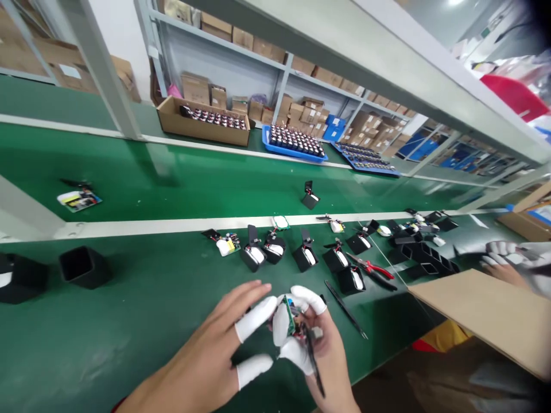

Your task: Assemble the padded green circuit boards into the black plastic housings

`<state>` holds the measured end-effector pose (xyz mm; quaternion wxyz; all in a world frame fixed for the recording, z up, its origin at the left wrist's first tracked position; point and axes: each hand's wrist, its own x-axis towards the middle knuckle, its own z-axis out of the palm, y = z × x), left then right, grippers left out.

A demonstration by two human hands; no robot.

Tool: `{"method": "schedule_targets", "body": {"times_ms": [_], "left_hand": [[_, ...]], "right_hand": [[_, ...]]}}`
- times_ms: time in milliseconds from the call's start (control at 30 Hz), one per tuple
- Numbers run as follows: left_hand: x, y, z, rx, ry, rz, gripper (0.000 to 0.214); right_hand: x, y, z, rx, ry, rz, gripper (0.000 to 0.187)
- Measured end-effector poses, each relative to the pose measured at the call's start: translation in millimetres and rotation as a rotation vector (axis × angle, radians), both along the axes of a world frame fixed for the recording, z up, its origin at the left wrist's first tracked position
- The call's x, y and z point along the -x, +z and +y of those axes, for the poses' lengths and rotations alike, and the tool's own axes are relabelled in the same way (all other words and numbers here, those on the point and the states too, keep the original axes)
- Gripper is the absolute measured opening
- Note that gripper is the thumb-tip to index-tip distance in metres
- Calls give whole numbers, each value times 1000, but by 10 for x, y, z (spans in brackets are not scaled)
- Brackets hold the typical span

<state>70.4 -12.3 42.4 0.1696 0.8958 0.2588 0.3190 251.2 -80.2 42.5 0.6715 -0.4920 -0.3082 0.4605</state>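
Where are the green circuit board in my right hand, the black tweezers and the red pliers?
Green circuit board [289, 317]: head view, on its green surface.
Black tweezers [346, 310]: head view, midway along the body.
Red pliers [369, 267]: head view, around the pivot.

Def an electronics workshop: long green bench [172, 287], circuit boards [288, 316], pliers [379, 271], 2 blue trays [297, 154] of parts [297, 140], shelves [239, 49] of cartons [196, 87].
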Motion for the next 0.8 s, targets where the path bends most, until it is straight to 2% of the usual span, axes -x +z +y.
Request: {"method": "schedule_targets", "body": {"times_ms": [100,200,300,400,467,500,600,667,700,733,800], "left_hand": [[-25,141,18,-41,-42,23,65],[-39,222,41,-52,-50,-6,49],[-50,271,44,-98,-56,43,41],[-58,282,33,-17,-112,14,51],[-63,256,20,162,-154,-96,64],[-68,231,13,314,-182,-192,68],[-94,148,-12,935,-400,-684,63],[-124,123,-29,1319,-492,-965,44],[-142,128,-37,1444,-491,-1036,34],[-161,143,-45,1529,-470,-1067,29],[-199,191,-59,1615,-429,-1055,35]], "right_hand": [[115,57,13,26,-90,-123,62],[178,142,9,-15,-111,-211,56],[170,154,-8,-64,-80,-343,50],[120,148,-41,-97,8,-366,46],[73,160,-80,-104,112,-211,52],[46,171,-104,-104,164,-120,58],[-37,193,-163,-102,284,11,64],[-87,187,-173,-145,311,-47,62],[-111,176,-169,-175,302,-102,60],[-135,159,-159,-203,287,-164,58],[-187,121,-135,-269,273,-347,59]]}}
